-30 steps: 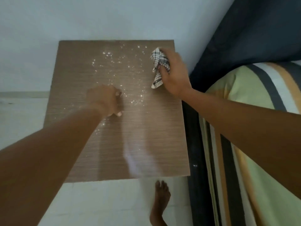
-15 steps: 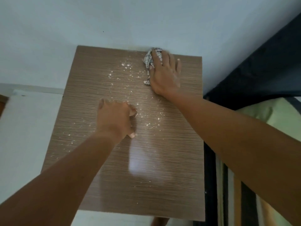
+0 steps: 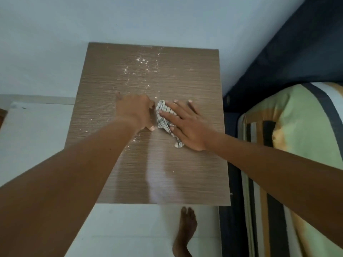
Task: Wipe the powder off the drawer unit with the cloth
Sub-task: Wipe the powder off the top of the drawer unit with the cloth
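The brown wood-grain top of the drawer unit (image 3: 194,76) fills the middle of the view. White powder (image 3: 142,62) is scattered over its far middle, with a few specks at the left. A small checked cloth (image 3: 162,121) lies bunched on the top's centre. My right hand (image 3: 187,125) presses flat on the cloth, fingers spread over it. My left hand (image 3: 135,110) rests on the top just left of the cloth, fingers curled, holding nothing.
A pale wall (image 3: 167,21) backs the unit. A bed with a striped green, orange and dark cover (image 3: 297,145) stands close on the right. Below the unit's near edge are a white floor (image 3: 130,229) and a bare foot (image 3: 185,230).
My right hand has dragged the cloth from the far right of the top toward me to the centre, next to my left hand. That far right patch now shows less powder.
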The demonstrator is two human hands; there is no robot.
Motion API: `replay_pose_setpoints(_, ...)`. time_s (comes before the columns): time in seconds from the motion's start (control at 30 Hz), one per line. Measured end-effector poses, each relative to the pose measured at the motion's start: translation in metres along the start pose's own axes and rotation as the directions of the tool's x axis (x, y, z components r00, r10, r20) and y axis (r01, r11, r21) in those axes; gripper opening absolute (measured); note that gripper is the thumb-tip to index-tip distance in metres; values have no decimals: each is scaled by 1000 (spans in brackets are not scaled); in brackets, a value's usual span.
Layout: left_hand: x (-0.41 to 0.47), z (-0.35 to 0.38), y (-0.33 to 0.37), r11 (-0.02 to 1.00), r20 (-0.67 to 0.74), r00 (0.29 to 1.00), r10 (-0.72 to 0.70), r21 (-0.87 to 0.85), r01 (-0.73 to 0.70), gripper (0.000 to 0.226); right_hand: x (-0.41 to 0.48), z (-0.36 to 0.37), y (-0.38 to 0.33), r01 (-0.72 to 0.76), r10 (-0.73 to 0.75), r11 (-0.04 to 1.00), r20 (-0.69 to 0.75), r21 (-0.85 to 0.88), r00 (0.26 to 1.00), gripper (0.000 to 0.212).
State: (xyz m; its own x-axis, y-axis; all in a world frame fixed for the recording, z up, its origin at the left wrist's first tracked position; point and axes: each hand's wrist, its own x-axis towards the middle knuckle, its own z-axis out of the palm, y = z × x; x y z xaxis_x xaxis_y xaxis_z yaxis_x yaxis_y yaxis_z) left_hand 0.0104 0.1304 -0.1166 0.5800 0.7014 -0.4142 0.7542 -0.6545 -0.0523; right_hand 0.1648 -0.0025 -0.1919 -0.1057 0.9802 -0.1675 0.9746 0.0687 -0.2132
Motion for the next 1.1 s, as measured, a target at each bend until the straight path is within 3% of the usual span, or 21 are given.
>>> replay_pose_setpoints(0.13, -28, 21, -8, 999, -93, 995, -24, -32, 21, 60, -48, 14, -43, 18, -18, 1000, 5, 1, 1000, 54)
replay_pose_setpoints(0.27, -71, 51, -19, 998, -173, 984, 34, 55, -25, 60, -90, 30, -86, 61, -61, 998, 18, -14, 998, 52)
replay_pose_setpoints(0.53, -138, 82, -27, 997, -118, 993, -1, 79, 10, 42, -148, 65, -147, 92, -75, 990, -153, 104, 985, 50)
replay_pose_setpoints(0.63, -147, 88, -26, 998, -67, 998, 6, 66, -2, 41, -157, 69, -158, 137, -124, 988, -156, 73, 980, 74)
replay_pose_setpoints(0.7, -149, 91, -25, 1000, -51, 999, 16, 23, -14, 41, -158, 64, -161, 136, -118, 987, -188, 85, 975, 79)
replay_pose_setpoints(0.8, -152, 87, -25, 998, -46, 999, 21, -60, -24, 39, -144, 46, -158, 52, 44, 969, -378, 240, 925, 55)
replay_pose_setpoints(0.9, -147, 76, -23, 995, -126, 992, 19, -98, -32, 34, -118, 20, -146, -85, 330, 892, -511, 444, 794, 44)
replay_pose_setpoints(1.0, -127, 63, -25, 984, -191, 981, -31, -178, -4, 25, -82, -5, -125, -193, 570, 738, -445, 646, 691, 48)
replay_pose_setpoints(1.1, -95, 51, -30, 976, -182, 981, -72, -213, 32, 25, -36, -21, -92, -194, 630, 649, -377, 736, 679, 54)
